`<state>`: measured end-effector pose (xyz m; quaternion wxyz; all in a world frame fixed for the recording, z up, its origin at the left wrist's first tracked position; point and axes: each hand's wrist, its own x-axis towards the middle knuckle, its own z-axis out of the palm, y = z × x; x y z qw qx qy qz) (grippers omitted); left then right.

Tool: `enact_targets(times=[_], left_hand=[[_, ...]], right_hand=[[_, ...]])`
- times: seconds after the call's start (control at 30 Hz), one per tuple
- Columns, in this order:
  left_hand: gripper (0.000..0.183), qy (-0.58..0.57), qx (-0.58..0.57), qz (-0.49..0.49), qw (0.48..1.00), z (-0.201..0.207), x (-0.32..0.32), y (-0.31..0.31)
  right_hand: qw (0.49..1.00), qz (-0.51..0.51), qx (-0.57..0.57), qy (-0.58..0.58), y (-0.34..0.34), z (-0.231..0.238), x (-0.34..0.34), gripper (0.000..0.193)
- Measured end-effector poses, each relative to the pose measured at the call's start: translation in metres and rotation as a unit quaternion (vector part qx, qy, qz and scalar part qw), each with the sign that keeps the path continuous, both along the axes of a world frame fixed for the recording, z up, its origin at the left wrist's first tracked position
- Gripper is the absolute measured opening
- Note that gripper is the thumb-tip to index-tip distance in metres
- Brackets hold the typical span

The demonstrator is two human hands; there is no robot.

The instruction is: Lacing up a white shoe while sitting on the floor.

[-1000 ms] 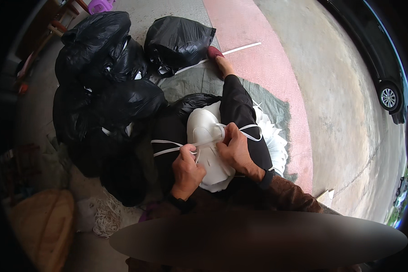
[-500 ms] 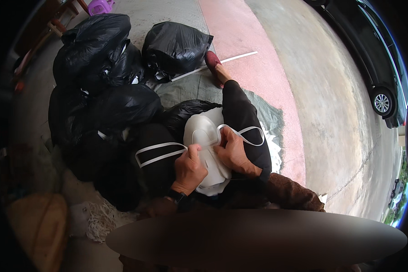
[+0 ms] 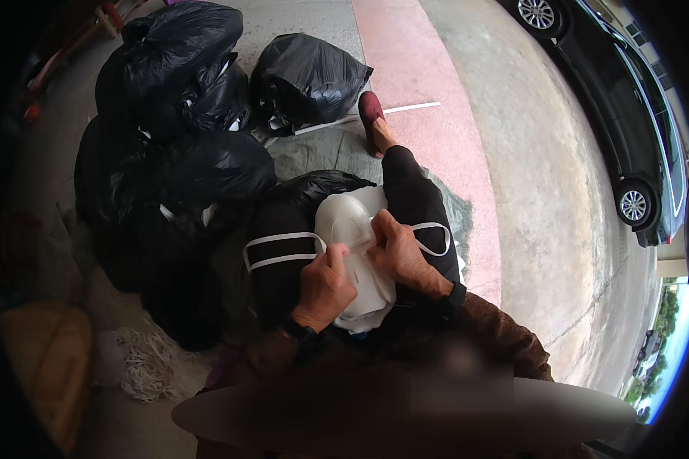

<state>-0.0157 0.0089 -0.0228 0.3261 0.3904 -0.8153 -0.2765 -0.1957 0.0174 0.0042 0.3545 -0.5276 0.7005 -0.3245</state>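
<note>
White moulded pieces [image 3: 343, 213], smooth and rounded, lie stacked in my lap between my thighs; their exact kind I cannot make out. Over the stack, my left hand [image 3: 325, 293] pinches a narrow white strap [image 3: 283, 239], with a loop of it stretching left over my thigh. My right hand [image 3: 404, 256] is closed at the stack's right side, gripping strap too. From it a second white loop [image 3: 445, 243] curves out to the right. Both sets of fingertips rest close to the top piece, and what lies under them is partly hidden.
Several stuffed black bags [image 3: 195, 164] pile up on the left, with another black bag [image 3: 310, 80] ahead. A heap of white straps [image 3: 147, 366] lies at lower left. A white strip [image 3: 413, 107] crosses the floor by my foot. A dark car [image 3: 608, 99] stands far right.
The view has shifted a little, showing more of the car. Both hands stay closed over the stack; the right loop looks smaller and the left loop's end has opened squarer.
</note>
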Motion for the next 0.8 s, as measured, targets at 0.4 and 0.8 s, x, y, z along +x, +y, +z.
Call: enact_targets(times=[0.4, 0.8], left_hand=[[0.043, 0.041, 0.019, 0.055, 0.997, 0.001, 0.011, 0.001], [0.042, -0.002, 0.102, 0.063, 0.993, 0.011, 0.02, 0.001]], right_hand=[[0.949, 0.302, -0.038, 0.087, -0.026, 0.004, 0.004, 0.045], [0.982, 0.181, -0.002, 0.053, -0.005, -0.003, 0.017, 0.035]])
